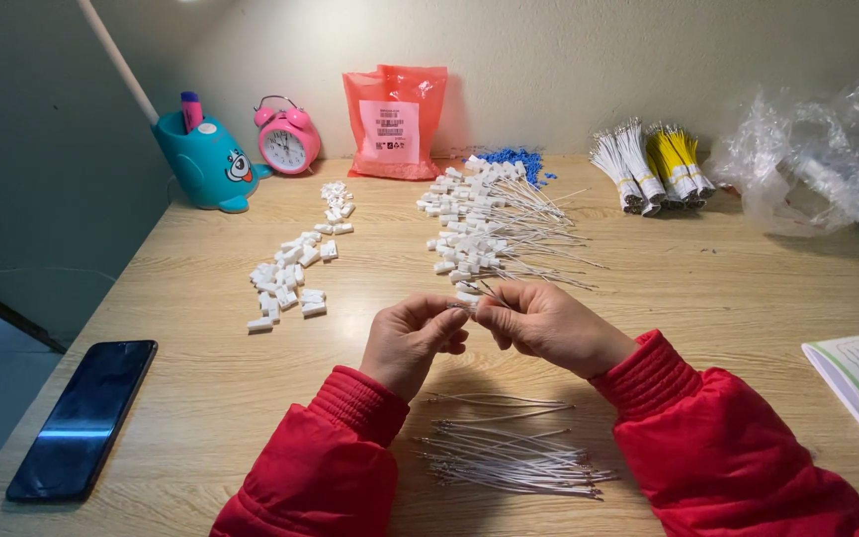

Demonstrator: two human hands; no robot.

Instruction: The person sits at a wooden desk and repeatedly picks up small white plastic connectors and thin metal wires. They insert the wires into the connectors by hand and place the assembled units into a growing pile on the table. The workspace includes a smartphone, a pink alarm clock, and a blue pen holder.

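Head view: left hand (412, 336) and right hand (539, 323) meet above the wooden table (201, 398), fingertips pinched together on a small white connector (464, 304) between them, its thin wire hidden. Loose white wires (509, 457) lie just below the wrists.

Black slab phone (84, 418) at front left of pale wooden table (708, 298); loose small white plastic connectors (295, 268) behind it; heap of wired connectors (489, 224) to their right; bare thin white wires (509, 452) nearest front.
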